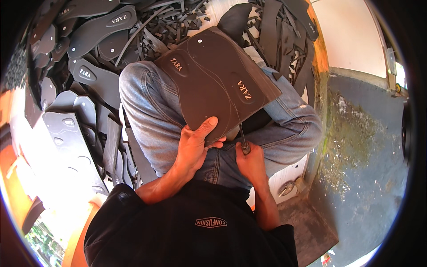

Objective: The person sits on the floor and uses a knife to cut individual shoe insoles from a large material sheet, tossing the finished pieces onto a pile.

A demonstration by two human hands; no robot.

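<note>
A dark rubber sheet (213, 80) with sole outlines pressed into it lies across my lap, on blue jeans (147, 115). My left hand (193, 144) grips the sheet's near edge, thumb on top. My right hand (250, 160) is closed around a small knife (243, 141), whose blade meets the sheet's near edge along an outline.
Cut-out dark shoe soles (95, 29) and grey soles (71, 133) pile up at my left. Scrap rubber strips (178, 22) heap behind my knees. A stained blue-grey floor (369, 151) spreads to the right, with a dark mat (311, 227) near my right elbow.
</note>
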